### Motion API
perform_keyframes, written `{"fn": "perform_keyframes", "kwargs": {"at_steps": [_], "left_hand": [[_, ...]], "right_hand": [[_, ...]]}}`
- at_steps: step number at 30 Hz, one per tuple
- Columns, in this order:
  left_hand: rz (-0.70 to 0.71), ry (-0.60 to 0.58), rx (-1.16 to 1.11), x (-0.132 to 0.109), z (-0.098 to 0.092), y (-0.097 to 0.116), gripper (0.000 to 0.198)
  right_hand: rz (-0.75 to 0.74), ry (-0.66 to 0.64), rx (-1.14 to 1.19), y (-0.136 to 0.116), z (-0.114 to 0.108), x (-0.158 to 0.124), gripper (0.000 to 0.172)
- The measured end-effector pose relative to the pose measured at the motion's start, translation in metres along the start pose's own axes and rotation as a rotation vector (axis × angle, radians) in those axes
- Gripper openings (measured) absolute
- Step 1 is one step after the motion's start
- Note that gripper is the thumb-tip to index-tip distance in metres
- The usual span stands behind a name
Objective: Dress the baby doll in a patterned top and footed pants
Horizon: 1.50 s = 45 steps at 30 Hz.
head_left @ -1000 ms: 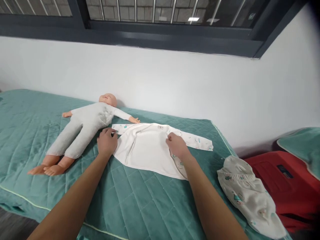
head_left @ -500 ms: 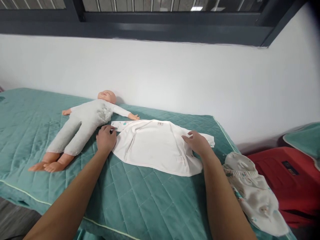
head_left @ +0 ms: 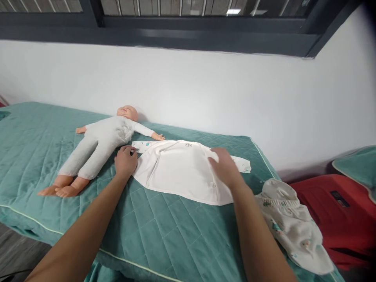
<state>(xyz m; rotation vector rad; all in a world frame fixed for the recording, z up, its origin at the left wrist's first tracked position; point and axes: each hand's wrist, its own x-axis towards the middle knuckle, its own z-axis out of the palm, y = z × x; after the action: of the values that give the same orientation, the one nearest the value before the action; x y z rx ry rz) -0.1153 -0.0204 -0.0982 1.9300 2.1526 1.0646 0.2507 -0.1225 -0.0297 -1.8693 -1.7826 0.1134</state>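
White shirt [head_left: 179, 172] lies long axis left-to-right, collar [head_left: 188, 142] toward the wall [head_left: 188, 90].

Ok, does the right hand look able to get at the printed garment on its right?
Probably yes: the right hand is open over the white shirt, and the printed garment lies uncovered nearby, with no obstacle visible between them.

By one camera worn on the head, the green quilted cover [head_left: 173, 227] is viewed forward and down from above its near side. The left hand [head_left: 125, 161] and right hand [head_left: 225, 166] are seen from behind, rather near.
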Motion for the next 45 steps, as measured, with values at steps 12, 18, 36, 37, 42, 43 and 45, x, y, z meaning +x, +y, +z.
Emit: {"fn": "perform_keyframes", "kwargs": {"at_steps": [12,18,36,37,42,43,45], "left_hand": [[0.543,-0.285,-0.085,-0.064,0.001,0.102,0.039],[0.48,-0.407,0.047,-0.044,0.043,0.137,0.048],[0.321,-0.281,0.194,-0.016,0.049,0.144,0.03],[0.332,-0.283,0.174,-0.015,0.05,0.143,0.03],[0.472,-0.327,0.072,-0.026,0.04,0.139,0.029],[0.518,-0.341,0.056,-0.031,0.035,0.138,0.03],[0.594,-0.374,-0.022,-0.037,0.019,0.135,0.033]], "right_hand": [[0.079,-0.147,-0.104,-0.049,0.074,-0.005,0.066],[0.168,-0.008,-0.081,-0.031,0.066,0.003,0.053],[0.305,0.085,0.103,-0.024,0.062,0.03,0.062],[0.283,0.064,0.074,-0.024,0.063,0.029,0.059],[0.042,0.01,-0.107,-0.034,0.065,0.011,0.046],[-0.025,0.006,-0.109,-0.039,0.064,0.008,0.044],[-0.154,0.002,-0.05,-0.055,0.063,0.003,0.04]]}}
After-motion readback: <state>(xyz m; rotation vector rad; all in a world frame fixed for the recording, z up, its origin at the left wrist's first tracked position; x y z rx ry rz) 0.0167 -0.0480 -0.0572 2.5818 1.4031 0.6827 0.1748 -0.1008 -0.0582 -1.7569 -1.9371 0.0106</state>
